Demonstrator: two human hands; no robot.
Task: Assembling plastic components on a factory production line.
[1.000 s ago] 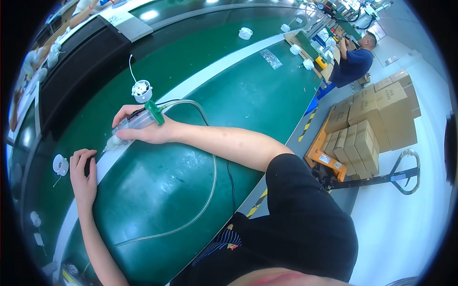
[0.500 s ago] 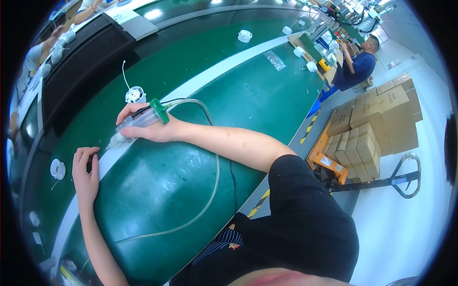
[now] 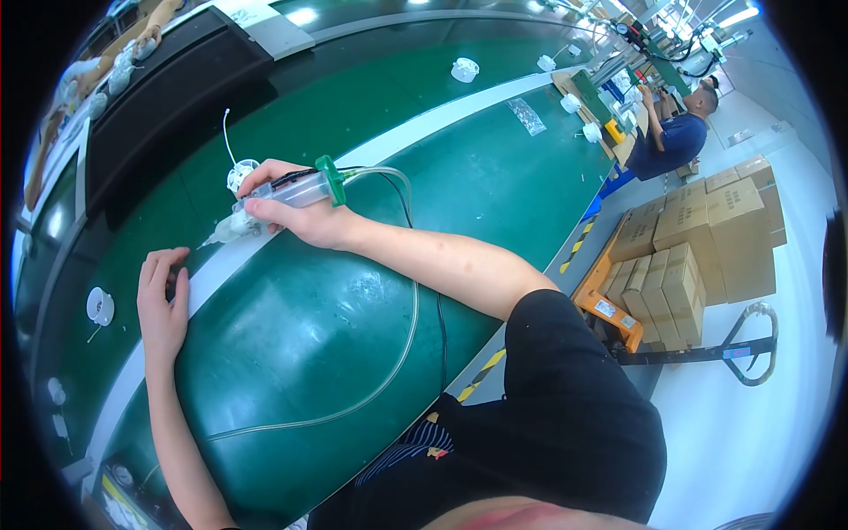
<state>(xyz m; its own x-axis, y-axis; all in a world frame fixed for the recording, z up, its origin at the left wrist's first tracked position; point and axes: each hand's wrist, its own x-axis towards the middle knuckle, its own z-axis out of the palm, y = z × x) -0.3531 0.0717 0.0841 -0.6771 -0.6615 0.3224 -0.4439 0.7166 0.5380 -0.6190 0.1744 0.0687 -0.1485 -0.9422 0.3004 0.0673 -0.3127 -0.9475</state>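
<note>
My right hand [image 3: 305,212] is wrapped around a clear dispensing syringe [image 3: 305,188] with a green cap and an air hose at its back end. Whitish paste fills the front of the barrel, and its thin tip points down and left toward my other hand. My left hand [image 3: 163,296] is near the pale strip, its fingers bent and the thumb apart from them; I see nothing between them. Just beyond my right hand a round white plastic part [image 3: 240,175] with an upright white wire sits on the green belt.
Another white part [image 3: 100,306] lies left of my left hand, and one [image 3: 465,70] farther up the belt. A clear hose [image 3: 402,353] loops over the green tabletop [image 3: 291,353]. A plastic bag [image 3: 526,117] lies farther along. Right: cartons [image 3: 715,221] on a pallet jack, a person [image 3: 671,141] working.
My right hand and the syringe have shifted slightly up and right in the picture, as has most of the scene. The syringe tip is a little farther from my left hand's fingertips.
</note>
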